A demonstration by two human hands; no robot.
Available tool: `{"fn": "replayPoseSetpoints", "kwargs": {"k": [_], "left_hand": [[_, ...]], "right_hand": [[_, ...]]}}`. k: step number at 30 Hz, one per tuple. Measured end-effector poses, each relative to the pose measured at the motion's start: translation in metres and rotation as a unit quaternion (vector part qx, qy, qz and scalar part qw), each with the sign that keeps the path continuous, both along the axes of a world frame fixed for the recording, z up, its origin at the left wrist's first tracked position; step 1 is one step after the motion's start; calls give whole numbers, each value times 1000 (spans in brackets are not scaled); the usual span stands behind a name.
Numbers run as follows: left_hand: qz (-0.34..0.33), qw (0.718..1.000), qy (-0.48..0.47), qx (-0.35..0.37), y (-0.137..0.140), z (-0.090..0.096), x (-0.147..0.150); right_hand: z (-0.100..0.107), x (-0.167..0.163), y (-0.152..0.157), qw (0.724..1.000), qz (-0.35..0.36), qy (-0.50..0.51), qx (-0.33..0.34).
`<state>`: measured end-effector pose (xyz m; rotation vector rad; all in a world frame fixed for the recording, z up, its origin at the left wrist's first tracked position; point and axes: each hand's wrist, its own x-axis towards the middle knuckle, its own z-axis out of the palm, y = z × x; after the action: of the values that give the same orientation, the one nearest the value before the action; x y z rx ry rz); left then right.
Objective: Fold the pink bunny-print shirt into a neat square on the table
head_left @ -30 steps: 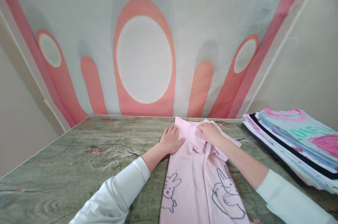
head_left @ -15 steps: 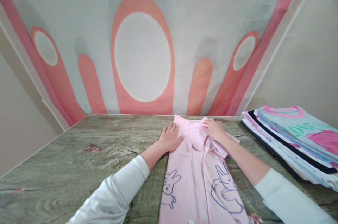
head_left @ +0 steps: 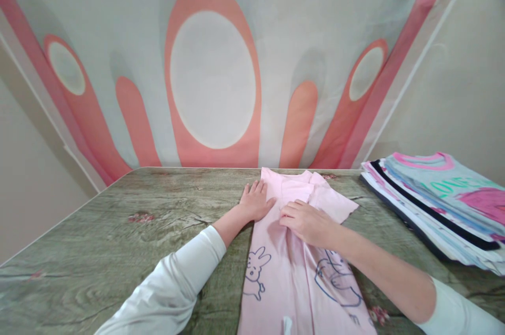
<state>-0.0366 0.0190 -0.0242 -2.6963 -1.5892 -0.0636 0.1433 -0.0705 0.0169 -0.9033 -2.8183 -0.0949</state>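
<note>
A pink T-shirt (head_left: 272,266) with dark-blue rabbit drawings lies lengthwise before me, its left side folded inward. One short sleeve spreads out at the upper right, and a small white tag shows near the bottom of the frame. My left hand (head_left: 256,200) rests flat on the shirt's upper left edge and the table beside it, fingers spread. Over the upper middle of the shirt is my right hand (head_left: 305,222), its fingers curled together against the folded pink cloth. The fingertips are partly hidden.
The table (head_left: 165,203) has a wood-grain surface with small red flower prints. On its right stands a stack of folded clothes (head_left: 437,203), topped by a grey shirt with pink trim. A grey and coral patterned backdrop (head_left: 213,156) rises behind the far edge.
My right hand has moved left and toward me, from the collar area to the shirt's middle. The right sleeve now lies spread outward. My left hand has stayed in place.
</note>
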Motion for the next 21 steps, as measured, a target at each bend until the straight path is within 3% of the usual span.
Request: {"fn": "replayPoseSetpoints", "kwargs": {"k": [4, 10, 17, 21], "left_hand": [[0, 1000, 4, 0, 1, -1, -1], [-2, 1000, 3, 1, 1, -1, -1], [1, 1000, 1, -11, 1, 0, -1], [-1, 1000, -3, -5, 2, -1, -1]], "right_hand": [[-3, -1, 2, 999, 9, -34, 21], [-3, 4, 3, 999, -8, -9, -42], [14, -2, -21, 994, 7, 39, -101], [12, -12, -33, 996, 34, 8, -86]]}}
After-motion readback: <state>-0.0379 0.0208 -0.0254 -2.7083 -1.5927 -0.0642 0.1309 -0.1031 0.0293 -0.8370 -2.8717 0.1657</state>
